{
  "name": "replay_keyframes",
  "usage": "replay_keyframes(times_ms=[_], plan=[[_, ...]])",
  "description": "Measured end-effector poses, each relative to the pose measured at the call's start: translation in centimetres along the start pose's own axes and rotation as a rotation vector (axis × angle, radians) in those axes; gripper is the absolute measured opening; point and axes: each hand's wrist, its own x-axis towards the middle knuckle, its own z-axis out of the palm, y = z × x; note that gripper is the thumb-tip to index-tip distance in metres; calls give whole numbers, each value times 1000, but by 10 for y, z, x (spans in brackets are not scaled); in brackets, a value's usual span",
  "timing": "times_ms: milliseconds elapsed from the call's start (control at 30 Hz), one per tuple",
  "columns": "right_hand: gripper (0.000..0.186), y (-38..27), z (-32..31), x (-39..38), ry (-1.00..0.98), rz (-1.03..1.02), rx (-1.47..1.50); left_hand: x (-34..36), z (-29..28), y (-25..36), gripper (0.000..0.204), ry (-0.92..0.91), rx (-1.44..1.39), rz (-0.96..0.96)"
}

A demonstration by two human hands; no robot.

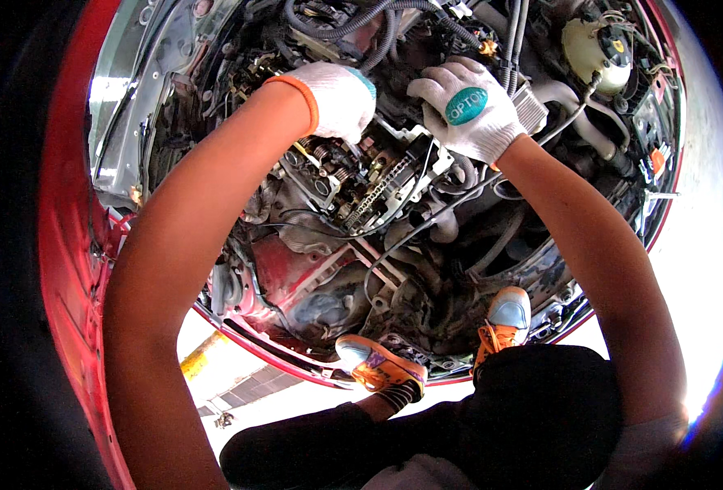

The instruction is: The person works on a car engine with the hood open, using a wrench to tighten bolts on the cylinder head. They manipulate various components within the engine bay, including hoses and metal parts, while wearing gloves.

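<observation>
My left hand (339, 101), in a white knit glove with an orange cuff, is closed above the far left of the opened engine (360, 178). Its fingertips point down and away, so whatever they grip is hidden. To the right, my right hand (469, 108) wears a matching white glove with a green oval patch. Its fingers curl over toward the thumb beside the engine's far right end, and anything between them cannot be made out. Between and below the hands, the engine's inner parts lie bare, with a metal timing chain (380, 194) along its right side.
A cream fluid reservoir (588, 55) with a black cap stands at the far right. Corrugated hoses (384, 15) cross the back, and a thin black cable (451, 204) runs over the engine. My orange and blue shoes (386, 364) rest at the bay's near edge. Red bodywork (71, 269) borders the left.
</observation>
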Motion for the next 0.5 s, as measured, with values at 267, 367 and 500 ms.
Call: replay_keyframes(times_ms=[267, 367, 500], plan=[[28, -3, -1, 0, 14, -4, -43, 15, 2, -12, 29, 15, -38, 34], [32, -4, -2, 0, -162, 92, -48, 16, 6, -16, 31, 138, -24, 16], [33, -4, -3, 1, -123, 62, -39, 15, 18, -7, 25, 250, 164, 64]])
